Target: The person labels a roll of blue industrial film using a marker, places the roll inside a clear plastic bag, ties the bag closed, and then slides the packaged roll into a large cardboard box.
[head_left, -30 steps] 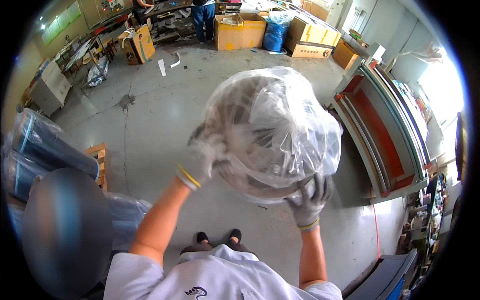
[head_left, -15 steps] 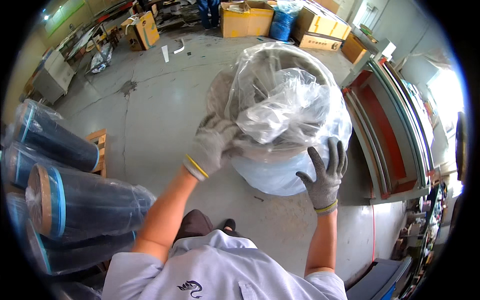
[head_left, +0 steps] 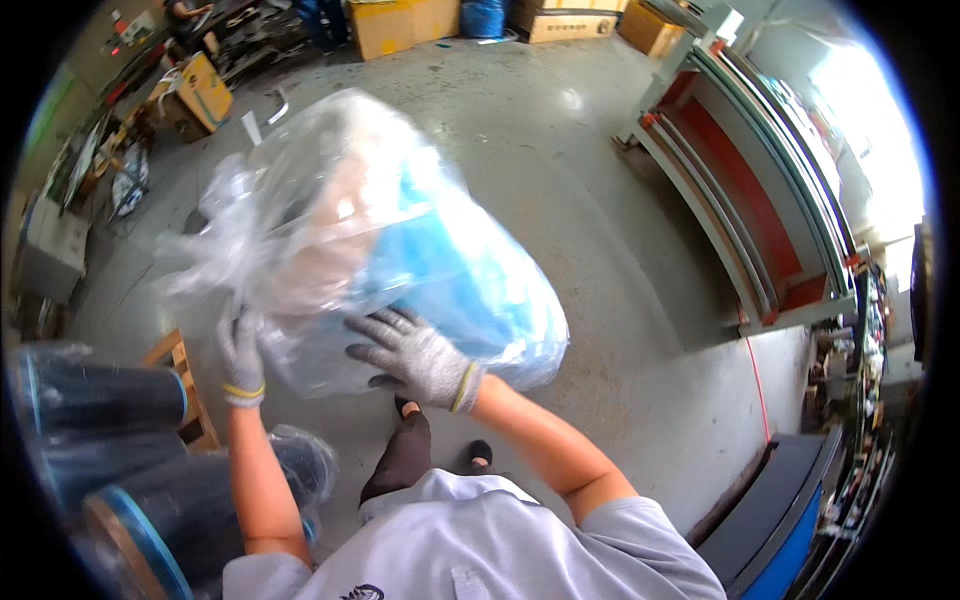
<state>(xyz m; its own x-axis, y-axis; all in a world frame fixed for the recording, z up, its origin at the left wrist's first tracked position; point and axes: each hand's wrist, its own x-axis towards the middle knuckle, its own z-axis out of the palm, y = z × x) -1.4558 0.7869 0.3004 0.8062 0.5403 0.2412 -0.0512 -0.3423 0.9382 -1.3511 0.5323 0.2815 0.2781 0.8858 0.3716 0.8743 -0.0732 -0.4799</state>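
Note:
A large round roll (head_left: 425, 250), bluish on its side and pinkish-brown at one end, is wrapped in a loose clear plastic bag (head_left: 360, 125) and tilts over in front of me. The bag's gathered end (head_left: 225, 215) bunches out at the left. My left hand (head_left: 240, 355), in a grey glove with a yellow cuff, grips the plastic below that bunch; its fingertips are partly hidden. My right hand (head_left: 415, 355), gloved alike, lies against the near side of the wrapped roll with fingers spread.
Dark wrapped rolls (head_left: 110, 395) lie at the lower left, beside a wooden pallet (head_left: 190, 390). A long machine frame (head_left: 740, 190) stands at the right, a dark blue-sided case (head_left: 770, 510) at lower right. Cardboard boxes (head_left: 405, 25) line the far side.
The wrapped roll has swung from standing upright to tilting, its bagged end now toward the left. My left hand moved left with the plastic; my right came across onto the roll's side.

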